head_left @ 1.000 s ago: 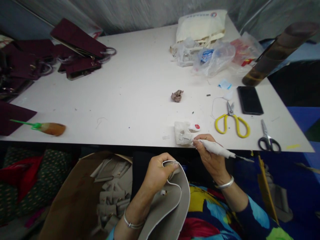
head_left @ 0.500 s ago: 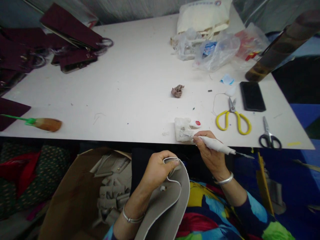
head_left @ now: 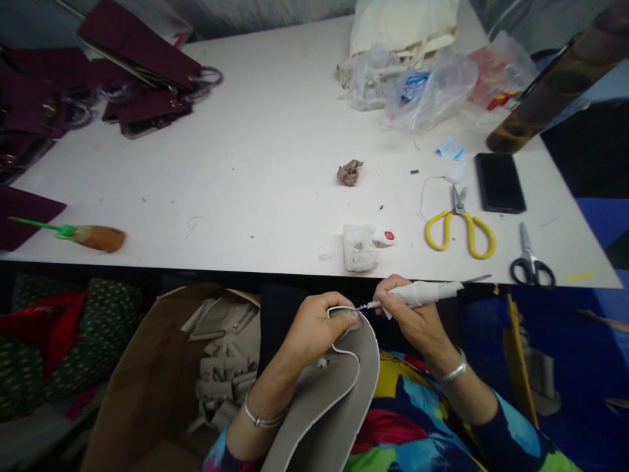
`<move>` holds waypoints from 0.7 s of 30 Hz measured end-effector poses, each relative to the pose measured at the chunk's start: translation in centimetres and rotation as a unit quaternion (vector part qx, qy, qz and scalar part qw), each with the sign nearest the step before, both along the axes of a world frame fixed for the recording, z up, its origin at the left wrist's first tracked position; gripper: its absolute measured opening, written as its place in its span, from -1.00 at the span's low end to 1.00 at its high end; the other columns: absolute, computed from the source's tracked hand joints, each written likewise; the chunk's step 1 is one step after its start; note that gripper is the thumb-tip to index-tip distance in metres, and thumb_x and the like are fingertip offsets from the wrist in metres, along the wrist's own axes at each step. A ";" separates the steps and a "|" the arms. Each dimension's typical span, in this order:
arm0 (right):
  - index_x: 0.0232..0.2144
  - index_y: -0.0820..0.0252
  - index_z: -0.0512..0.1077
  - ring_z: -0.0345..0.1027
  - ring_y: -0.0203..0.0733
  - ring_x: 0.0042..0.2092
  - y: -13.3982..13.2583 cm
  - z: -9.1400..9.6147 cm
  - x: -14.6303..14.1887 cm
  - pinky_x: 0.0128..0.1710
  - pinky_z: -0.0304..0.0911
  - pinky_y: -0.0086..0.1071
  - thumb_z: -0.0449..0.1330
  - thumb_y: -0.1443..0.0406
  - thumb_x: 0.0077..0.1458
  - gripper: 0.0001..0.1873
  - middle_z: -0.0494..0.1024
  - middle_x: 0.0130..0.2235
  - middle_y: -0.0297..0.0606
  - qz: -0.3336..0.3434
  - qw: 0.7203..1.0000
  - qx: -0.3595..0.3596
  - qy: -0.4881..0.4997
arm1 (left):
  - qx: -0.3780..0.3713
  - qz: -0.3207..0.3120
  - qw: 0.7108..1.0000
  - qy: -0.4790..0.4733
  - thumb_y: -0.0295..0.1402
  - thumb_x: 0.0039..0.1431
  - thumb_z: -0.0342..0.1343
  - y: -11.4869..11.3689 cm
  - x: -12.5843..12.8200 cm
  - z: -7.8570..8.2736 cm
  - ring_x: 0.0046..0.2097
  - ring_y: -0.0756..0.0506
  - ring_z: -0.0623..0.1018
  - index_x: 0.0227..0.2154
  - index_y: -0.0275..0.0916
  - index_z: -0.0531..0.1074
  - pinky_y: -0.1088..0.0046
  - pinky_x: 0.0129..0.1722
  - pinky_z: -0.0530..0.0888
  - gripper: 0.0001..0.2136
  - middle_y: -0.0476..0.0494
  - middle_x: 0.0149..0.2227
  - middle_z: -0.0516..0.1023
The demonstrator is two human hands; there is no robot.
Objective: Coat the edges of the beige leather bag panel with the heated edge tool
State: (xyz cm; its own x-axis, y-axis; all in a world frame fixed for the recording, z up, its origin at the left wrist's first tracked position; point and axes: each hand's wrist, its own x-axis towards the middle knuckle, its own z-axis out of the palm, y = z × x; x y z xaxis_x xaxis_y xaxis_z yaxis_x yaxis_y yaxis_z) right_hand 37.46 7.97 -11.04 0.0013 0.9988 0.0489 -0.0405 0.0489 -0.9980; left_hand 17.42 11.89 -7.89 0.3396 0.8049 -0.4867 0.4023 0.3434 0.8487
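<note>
Off the near edge of the table (head_left: 275, 164), your left hand (head_left: 317, 328) pinches the folded grey sheet (head_left: 329, 392), seemingly light and bendy, best held by its rim. Your right hand (head_left: 410, 314) grips the white-wrapped tool (head_left: 425, 293), tip at that rim. White block (head_left: 360, 249) and yellow scissors (head_left: 458, 210) lie beyond, clear of both hands.

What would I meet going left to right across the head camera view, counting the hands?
Green-tipped brown item, pile of grey pieces, left hand, right hand, black-handled scissors, yellow strip. Things overlapping these are left out.
</note>
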 end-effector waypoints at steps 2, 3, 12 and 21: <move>-0.30 0.16 0.47 0.33 -0.21 -0.42 -0.1 -0.2 0.0 -0.40 0.21 -0.39 0.23 0.15 0.43 -0.74 0.46 -0.43 -0.37 0.002 1.000 -0.004 -0.002 | 0.000 -0.001 1.000 -0.002 -0.32 0.00 0.25 -0.1 0.0 0.0 -0.37 -0.05 0.49 -0.43 -0.27 0.60 0.48 -0.34 0.36 -0.87 -0.06 -0.44 0.58; -0.30 0.16 0.47 0.33 -0.21 -0.43 -0.1 -0.2 0.0 -0.40 0.20 -0.39 0.23 0.15 0.43 -0.74 0.46 -0.44 -0.37 0.001 1.000 -0.006 -0.005 | 0.000 -0.002 1.000 -0.003 -0.31 0.00 0.25 -0.1 0.0 0.1 -0.37 -0.06 0.49 -0.44 -0.27 0.59 0.48 -0.34 0.36 -0.88 -0.07 -0.44 0.58; -0.39 0.17 0.45 0.25 -0.23 -0.45 0.4 0.6 0.1 -0.44 0.12 -0.39 0.20 0.17 0.40 -0.69 0.41 -0.47 -0.37 0.021 0.998 0.008 -0.054 | -0.044 0.018 0.998 -0.029 -0.25 -0.04 0.25 -0.6 0.4 -0.2 -0.47 -0.01 0.39 -0.46 -0.30 0.57 0.49 -0.44 0.28 -0.81 -0.05 -0.52 0.51; -0.48 0.17 0.43 0.24 -0.22 -0.50 0.0 0.1 -0.8 -0.48 0.14 -0.37 0.21 0.10 0.35 -0.61 0.37 -0.54 -0.36 -0.008 0.998 -0.033 -0.059 | -0.067 0.016 0.996 -0.055 -0.28 -0.11 0.26 -0.8 0.7 -0.8 -0.48 -0.01 0.37 -0.52 -0.29 0.56 0.48 -0.45 0.27 -0.85 -0.04 -0.56 0.46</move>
